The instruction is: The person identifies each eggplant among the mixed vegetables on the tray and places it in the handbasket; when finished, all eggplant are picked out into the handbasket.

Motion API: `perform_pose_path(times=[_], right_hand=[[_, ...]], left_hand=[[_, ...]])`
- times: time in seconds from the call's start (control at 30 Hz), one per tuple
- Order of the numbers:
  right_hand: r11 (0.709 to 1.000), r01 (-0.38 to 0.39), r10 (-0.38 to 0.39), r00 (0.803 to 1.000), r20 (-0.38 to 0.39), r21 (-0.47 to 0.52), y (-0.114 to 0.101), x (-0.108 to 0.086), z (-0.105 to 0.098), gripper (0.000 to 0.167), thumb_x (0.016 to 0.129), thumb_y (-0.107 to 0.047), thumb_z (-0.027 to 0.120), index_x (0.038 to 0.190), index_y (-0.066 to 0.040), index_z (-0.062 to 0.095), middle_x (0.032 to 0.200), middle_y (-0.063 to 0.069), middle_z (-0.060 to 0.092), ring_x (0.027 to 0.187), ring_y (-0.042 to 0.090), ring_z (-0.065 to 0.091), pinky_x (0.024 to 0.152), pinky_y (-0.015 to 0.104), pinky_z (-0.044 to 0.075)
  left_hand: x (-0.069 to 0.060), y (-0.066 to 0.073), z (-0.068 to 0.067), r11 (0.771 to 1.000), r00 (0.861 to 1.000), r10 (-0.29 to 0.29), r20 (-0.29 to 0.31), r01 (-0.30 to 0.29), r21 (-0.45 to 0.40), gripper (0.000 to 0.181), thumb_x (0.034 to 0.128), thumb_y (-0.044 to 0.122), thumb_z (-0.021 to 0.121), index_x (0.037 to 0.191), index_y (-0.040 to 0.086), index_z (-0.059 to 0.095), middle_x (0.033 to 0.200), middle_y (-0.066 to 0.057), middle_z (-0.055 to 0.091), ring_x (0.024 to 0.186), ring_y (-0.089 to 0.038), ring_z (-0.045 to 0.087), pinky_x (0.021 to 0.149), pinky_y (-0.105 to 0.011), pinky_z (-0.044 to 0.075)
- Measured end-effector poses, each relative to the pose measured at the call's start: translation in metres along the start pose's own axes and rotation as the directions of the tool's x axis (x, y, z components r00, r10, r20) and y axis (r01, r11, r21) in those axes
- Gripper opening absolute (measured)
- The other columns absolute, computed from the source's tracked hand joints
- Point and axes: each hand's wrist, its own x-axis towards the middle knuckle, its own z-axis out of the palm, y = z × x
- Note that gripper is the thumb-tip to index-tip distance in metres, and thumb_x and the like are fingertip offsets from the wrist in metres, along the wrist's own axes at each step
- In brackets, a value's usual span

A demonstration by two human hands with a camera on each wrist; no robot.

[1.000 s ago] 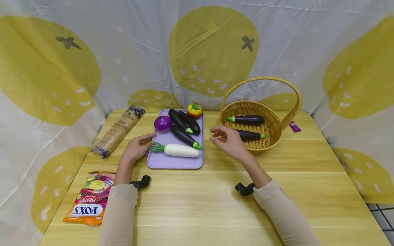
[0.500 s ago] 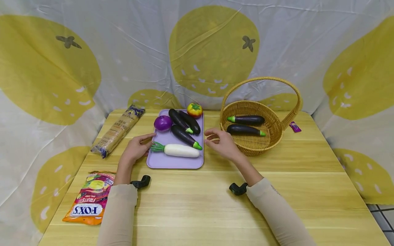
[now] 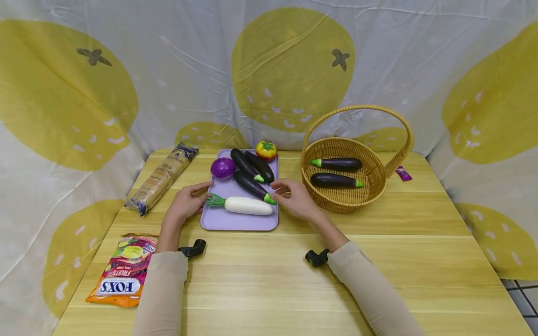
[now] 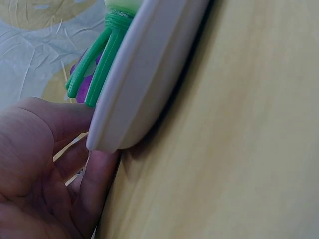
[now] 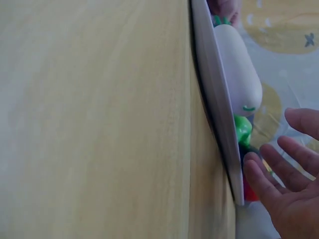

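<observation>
My left hand holds the left edge of a lilac tray. In the left wrist view, fingers lie on either side of the tray's rim. On the tray are a white radish with green tops, several dark eggplants, a purple onion-like vegetable and a red-yellow tomato-like vegetable at the back corner. By the tray's right edge, my right hand has its fingers spread and loosely bent, holding nothing, close to the green end of the front eggplant.
To the right stands a wicker basket with a tall handle and two eggplants inside. A small purple packet lies beyond it. On the left are a pasta pack and a candy bag. A patterned cloth hangs behind.
My right hand has moved left from the basket's near side to the tray's right edge, uncovering the nearer eggplant in the basket. The left hand and the tray stay in place.
</observation>
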Motion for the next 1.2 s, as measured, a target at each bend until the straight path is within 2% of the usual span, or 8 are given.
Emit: perform_pose_path(times=[0.3, 0.6, 0.87, 1.2], right_hand=[[1.000, -0.016, 0.016, 1.000, 0.017, -0.004, 0.001, 0.008, 0.008, 0.040, 0.099, -0.024, 0.071, 0.132, -0.003, 0.064, 0.127, 0.012, 0.069, 0.117, 0.024, 0.068, 0.103, 0.036, 0.056], [0.989, 0.003, 0.002, 0.999, 0.036, -0.148, -0.001, 0.023, 0.019, 0.042, 0.099, -0.030, 0.071, 0.134, -0.007, 0.065, 0.124, 0.011, 0.071, 0.108, 0.023, 0.071, 0.096, 0.035, 0.059], [0.970, -0.013, 0.022, 0.999, 0.032, -0.245, 0.000, 0.032, 0.025, 0.043, 0.099, -0.032, 0.070, 0.135, -0.010, 0.066, 0.126, 0.008, 0.071, 0.118, 0.022, 0.066, 0.105, 0.038, 0.053], [0.953, -0.046, 0.048, 0.999, 0.000, -0.298, -0.005, 0.039, 0.029, 0.043, 0.096, -0.034, 0.073, 0.132, -0.009, 0.069, 0.124, 0.010, 0.073, 0.116, 0.025, 0.066, 0.102, 0.040, 0.053]], left_hand=[[0.002, -0.002, 0.001, 1.000, 1.000, 0.004, 0.005, -0.003, -0.017, 0.046, 0.1066, 0.024, 0.057, 0.152, 0.024, 0.053, 0.151, -0.025, 0.051, 0.083, -0.017, 0.068, 0.069, -0.026, 0.061], [0.002, -0.002, 0.000, 1.000, 1.000, 0.005, 0.003, -0.005, -0.013, 0.046, 0.1062, 0.024, 0.058, 0.152, 0.024, 0.054, 0.152, -0.025, 0.050, 0.083, -0.017, 0.068, 0.069, -0.026, 0.061], [0.001, 0.000, 0.002, 1.000, 1.000, -0.013, -0.003, 0.013, -0.013, 0.046, 0.1057, 0.024, 0.059, 0.152, 0.025, 0.054, 0.152, -0.024, 0.050, 0.086, -0.017, 0.068, 0.069, -0.026, 0.061], [0.001, 0.001, 0.000, 1.000, 1.000, -0.022, -0.003, 0.021, -0.008, 0.046, 0.1062, 0.025, 0.058, 0.152, 0.026, 0.053, 0.151, -0.024, 0.051, 0.088, -0.018, 0.067, 0.069, -0.026, 0.061]])
